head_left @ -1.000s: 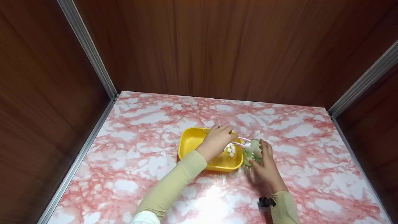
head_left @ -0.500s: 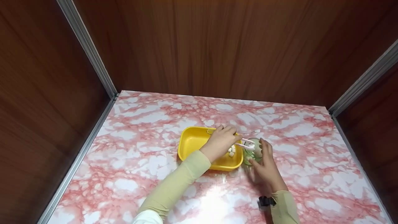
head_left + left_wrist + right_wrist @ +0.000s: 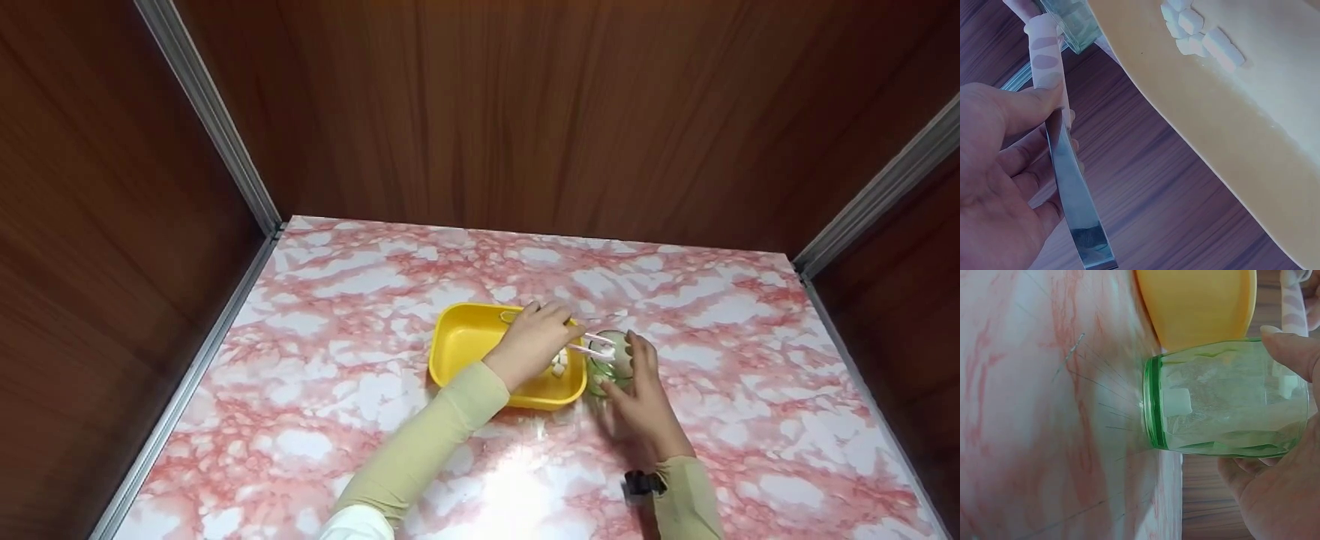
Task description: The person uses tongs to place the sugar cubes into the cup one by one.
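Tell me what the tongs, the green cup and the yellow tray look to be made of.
Tongs: likely polished steel, from the mirror-like strip; the pale, patterned part looks coated or plastic.
Green cup: glossy, probably glass, perhaps clear plastic; a white cube shows through its tinted wall.
Yellow tray: probably moulded plastic, smooth and opaque, with rounded corners and a soft sheen.

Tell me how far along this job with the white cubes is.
Done: one cube lies at the bottom of the glass.
In hand: the left hand holds the tongs, another cube at their tips by the glass's mouth; the right hand holds the glass.
Left: several cubes in the tray, so probably early on.
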Demonstrator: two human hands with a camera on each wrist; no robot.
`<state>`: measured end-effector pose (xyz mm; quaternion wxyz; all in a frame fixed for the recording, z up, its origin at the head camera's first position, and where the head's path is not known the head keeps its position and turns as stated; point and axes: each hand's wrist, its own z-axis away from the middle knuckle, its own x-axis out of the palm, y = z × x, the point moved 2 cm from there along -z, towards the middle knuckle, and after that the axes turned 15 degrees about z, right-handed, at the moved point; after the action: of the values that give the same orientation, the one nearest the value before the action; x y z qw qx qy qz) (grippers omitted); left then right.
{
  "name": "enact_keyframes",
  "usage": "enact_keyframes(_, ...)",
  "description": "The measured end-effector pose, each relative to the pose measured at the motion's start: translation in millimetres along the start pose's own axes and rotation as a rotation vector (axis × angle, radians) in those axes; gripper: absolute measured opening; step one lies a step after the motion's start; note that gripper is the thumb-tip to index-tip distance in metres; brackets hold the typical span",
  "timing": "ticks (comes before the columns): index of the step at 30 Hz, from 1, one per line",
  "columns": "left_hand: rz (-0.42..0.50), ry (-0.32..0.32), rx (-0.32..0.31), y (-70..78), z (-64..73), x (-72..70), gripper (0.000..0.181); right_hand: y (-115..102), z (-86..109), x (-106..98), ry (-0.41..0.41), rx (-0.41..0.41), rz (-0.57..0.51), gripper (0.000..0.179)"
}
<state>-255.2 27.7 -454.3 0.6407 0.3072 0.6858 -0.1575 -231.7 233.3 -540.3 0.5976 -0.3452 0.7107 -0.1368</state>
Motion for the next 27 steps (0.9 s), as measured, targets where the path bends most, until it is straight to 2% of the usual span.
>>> enact_keyframes(6,0.005,0.010,0.009,-0.8,-0.5,-1.6,0.055,-0.8,-1.7,-1.6,-0.011,0.014,0.003,0.087)
enact_keyframes(13,0.013,0.021,0.008,-1.9,0.2,-1.7,0.056,-0.4,-1.7,-0.1,0.006,-0.008,-0.014,0.088)
enact_keyframes(27,0.039,-0.009,-0.018,-1.4,0.0,-0.3,0.062,0.7,-0.9,1.5,-0.003,0.021,-0.020,0.087)
